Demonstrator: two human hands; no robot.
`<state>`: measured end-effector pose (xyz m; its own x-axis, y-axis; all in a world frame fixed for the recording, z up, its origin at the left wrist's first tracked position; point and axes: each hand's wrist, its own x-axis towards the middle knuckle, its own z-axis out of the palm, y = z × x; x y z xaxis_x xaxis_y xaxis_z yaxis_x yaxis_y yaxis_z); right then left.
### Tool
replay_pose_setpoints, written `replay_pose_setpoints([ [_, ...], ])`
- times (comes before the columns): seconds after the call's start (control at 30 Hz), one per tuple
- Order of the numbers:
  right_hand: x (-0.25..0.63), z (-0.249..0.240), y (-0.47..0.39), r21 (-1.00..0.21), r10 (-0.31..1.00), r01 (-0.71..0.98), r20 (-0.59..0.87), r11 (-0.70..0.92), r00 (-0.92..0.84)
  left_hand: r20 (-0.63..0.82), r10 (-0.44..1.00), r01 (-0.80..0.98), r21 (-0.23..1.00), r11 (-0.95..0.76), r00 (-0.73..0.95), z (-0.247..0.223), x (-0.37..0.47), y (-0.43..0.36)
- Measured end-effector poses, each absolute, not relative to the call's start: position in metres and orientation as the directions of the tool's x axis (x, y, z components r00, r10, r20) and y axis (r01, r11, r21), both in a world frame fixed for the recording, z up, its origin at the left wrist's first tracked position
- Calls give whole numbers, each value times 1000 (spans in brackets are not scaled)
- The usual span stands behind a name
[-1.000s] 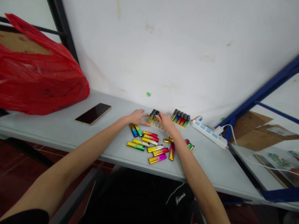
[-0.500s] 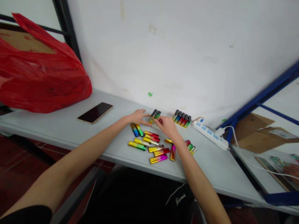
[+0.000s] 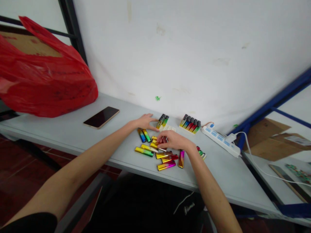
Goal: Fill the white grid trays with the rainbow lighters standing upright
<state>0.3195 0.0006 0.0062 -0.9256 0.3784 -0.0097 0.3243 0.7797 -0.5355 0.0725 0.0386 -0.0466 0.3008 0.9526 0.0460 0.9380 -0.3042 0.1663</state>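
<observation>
My left hand (image 3: 147, 122) rests on the table with fingers stretched out, the fingertips at the left side of a small white tray (image 3: 167, 128). Several cigarette lighters (image 3: 162, 121) with black tops stand upright in the tray's left part. My right hand (image 3: 173, 139) is over a loose group of shiny lighters, thumb and fingers bent and apart above the yellow ends of some of them (image 3: 154, 145). It partly covers those lighters. Around it lie more lighters, such as a yellow and purple one (image 3: 166, 165) and a yellow and green one (image 3: 143, 151).
A second tray filled with upright lighters (image 3: 190, 124) stands by the wall. Right of it lies a white power strip (image 3: 220, 141) with a cable. On the left are a phone (image 3: 101, 117) and a red plastic bag (image 3: 48, 82). Cardboard (image 3: 272, 140) lies beyond the blue frame.
My right hand has moved from the tray down toward me, onto the loose lighters, uncovering the tray's bare slots. My left hand stays beside the tray. The view has shifted slightly.
</observation>
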Motion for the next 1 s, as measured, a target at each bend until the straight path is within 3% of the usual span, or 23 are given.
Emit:
replay_pose_setpoints([
  [0.13, 328, 8, 7, -503, 437, 382, -9, 775, -899, 44, 954, 938, 174, -300, 297, -45, 73, 37],
  [0.4, 332, 3, 14, -320, 527, 489, 40, 811, -849, 42, 949, 933, 174, -314, 312, -46, 72, 39],
  [0.57, 331, 7, 9, -348, 532, 489, 34, 800, -846, 39, 957, 941, 174, -291, 289, -44, 74, 37],
  [0.73, 330, 8, 3, -328, 457, 442, -37, 834, -889, 36, 957, 942, 166, -291, 289, -43, 74, 35],
  [0.87, 328, 1, 7, -324, 463, 419, 70, 849, -884, 40, 956, 946, 133, -294, 291, -44, 73, 37],
  [1.0, 329, -4, 14, -435, 495, 395, 141, 809, -857, 41, 955, 951, 90, -295, 292, -45, 73, 39],
])
